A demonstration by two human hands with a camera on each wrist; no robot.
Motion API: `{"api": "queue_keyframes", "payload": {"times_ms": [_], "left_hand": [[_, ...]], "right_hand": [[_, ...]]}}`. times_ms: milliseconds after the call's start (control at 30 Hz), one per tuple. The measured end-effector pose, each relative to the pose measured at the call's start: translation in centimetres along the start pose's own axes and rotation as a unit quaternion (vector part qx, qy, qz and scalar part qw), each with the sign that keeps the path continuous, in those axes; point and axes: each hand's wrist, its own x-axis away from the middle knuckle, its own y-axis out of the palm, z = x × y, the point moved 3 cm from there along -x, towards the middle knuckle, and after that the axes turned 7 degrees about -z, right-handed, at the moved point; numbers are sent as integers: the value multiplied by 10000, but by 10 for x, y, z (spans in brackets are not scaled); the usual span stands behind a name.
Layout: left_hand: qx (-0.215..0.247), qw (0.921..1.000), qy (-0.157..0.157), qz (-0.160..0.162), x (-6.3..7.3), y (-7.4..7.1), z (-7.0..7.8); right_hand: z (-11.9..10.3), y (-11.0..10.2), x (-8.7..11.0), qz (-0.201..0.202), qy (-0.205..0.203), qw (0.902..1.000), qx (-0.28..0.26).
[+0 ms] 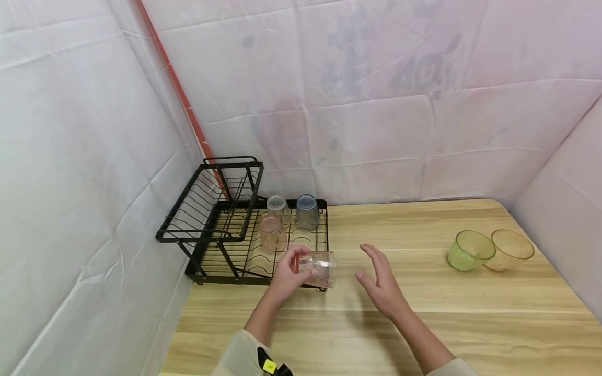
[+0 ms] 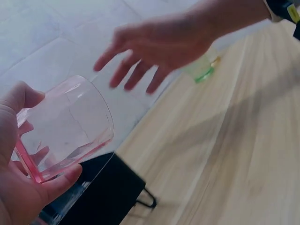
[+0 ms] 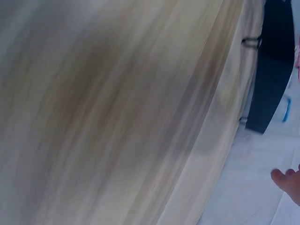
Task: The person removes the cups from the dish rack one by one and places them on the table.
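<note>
My left hand [image 1: 288,274] grips a clear pinkish glass [image 1: 322,269] by its base end, the glass lying sideways with its rim toward the right. In the left wrist view, thumb and fingers wrap the thick pink base of that glass [image 2: 70,126]. The glass is over the front right corner of the black dish rack [image 1: 263,280]. My right hand [image 1: 383,287] hovers over the table to the right of the glass, apart from it, fingers extended and holding nothing. On the rack stand a pink glass [image 1: 273,234], a clear glass [image 1: 279,210] and a blue-grey glass [image 1: 308,212], all upside down.
A raised black wire shelf [image 1: 202,203] stands over the rack's left side. On the right of the wooden table [image 1: 423,324] are a green glass bowl [image 1: 470,251] and an amber one [image 1: 513,249]. White sheeting [image 1: 376,130] walls the back and sides.
</note>
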Motion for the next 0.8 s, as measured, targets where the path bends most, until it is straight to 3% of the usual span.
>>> {"api": "queue_keyframes", "payload": {"times_ms": [200,433,633,800], "left_hand": [[710,9966,87,-419,8,21,6],[547,9964,211,-615,16,37,9],[645,9949,244,-736,20,45,8],[736,9941,202,-767,23,48,7]], "right_hand": [[-16,22,8,-339,8,9947,-974],[-29,34,12,-519,65,9795,-1946],[-36,35,14,-368,34,9739,-2241],[-39,32,16,-233,34,9753,-2198]]}}
